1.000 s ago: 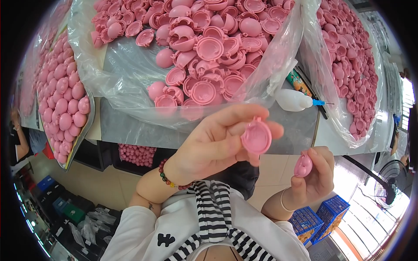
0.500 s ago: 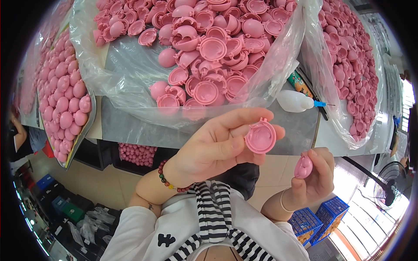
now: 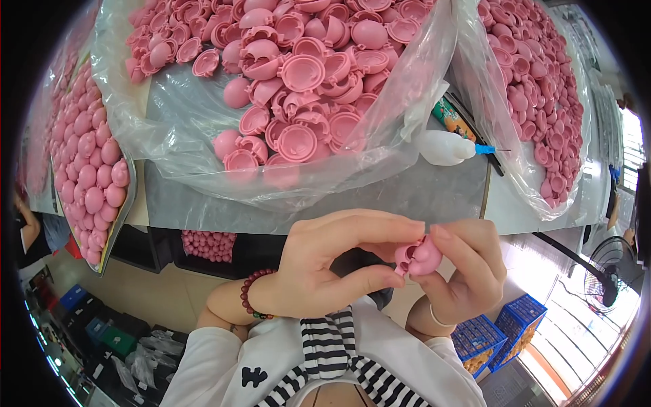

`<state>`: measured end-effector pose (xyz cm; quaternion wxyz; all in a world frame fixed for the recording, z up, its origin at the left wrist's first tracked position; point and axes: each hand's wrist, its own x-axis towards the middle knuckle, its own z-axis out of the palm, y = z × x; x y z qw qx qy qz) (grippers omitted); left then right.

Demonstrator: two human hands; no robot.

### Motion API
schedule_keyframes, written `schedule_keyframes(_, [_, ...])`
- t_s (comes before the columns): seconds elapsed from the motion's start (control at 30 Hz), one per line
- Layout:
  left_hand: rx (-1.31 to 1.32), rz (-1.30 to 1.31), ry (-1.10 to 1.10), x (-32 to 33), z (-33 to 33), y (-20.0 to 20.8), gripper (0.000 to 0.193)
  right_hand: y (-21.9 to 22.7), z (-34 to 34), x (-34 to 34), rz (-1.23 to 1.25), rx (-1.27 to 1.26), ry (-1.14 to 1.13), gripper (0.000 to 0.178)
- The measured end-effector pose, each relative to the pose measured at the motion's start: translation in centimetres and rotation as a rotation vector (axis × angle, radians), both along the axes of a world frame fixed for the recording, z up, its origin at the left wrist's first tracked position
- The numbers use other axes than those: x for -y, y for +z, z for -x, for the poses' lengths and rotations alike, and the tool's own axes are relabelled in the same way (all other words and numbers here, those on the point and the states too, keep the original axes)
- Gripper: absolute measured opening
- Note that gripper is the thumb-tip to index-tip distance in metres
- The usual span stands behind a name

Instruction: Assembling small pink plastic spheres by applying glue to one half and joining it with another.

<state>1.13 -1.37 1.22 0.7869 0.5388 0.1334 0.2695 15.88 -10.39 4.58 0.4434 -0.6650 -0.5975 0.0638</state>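
Note:
Between my two hands, in front of the table edge, two pink plastic half shells meet. My left hand pinches the left one between thumb and fingers. From the right, my right hand grips the rounded one, its thumb and fingertips near the top of the shells. A gap shows at the left side of the pair, so they stand partly apart there. My fingers hide much of the join. Beyond my hands lies a heap of loose pink half shells on a clear plastic bag.
A white squeeze bottle with a blue needle tip lies right of the heap. More half shells fill a bag at the right. Closed pink balls fill a tray at the left. A black bin below the table holds pink balls.
My right hand has come left and up with its pink half shell. My left hand has turned and lowered slightly, and the two half shells now touch. The view has shifted a little.

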Motion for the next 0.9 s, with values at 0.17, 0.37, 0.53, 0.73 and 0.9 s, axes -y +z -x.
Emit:
schedule_keyframes(0.17, [-0.028,-0.186,0.062,-0.1,-0.2,0.1,0.040,-1.0,0.1,0.2,-0.029,-0.068,0.004,0.039])
schedule_keyframes(0.37, [-0.081,-0.277,0.075,-0.2,-0.3,0.1,0.040,-1.1,-0.2,0.5,0.003,-0.069,0.008,0.040])
schedule_keyframes(0.53, [-0.014,-0.399,0.112,-0.5,-0.8,-0.7,0.046,-1.6,0.6,0.9,0.003,-0.142,-0.018,0.036])
schedule_keyframes(0.73, [-0.013,-0.280,0.089,-0.6,-0.7,-0.8,0.053,-2.8,1.7,0.7,-0.148,-0.275,0.016,0.035])
schedule_keyframes(0.9, [-0.016,-0.373,0.168,-0.6,-0.9,-1.3,0.044,-3.0,1.9,0.4,-0.169,-0.186,0.035,0.032])
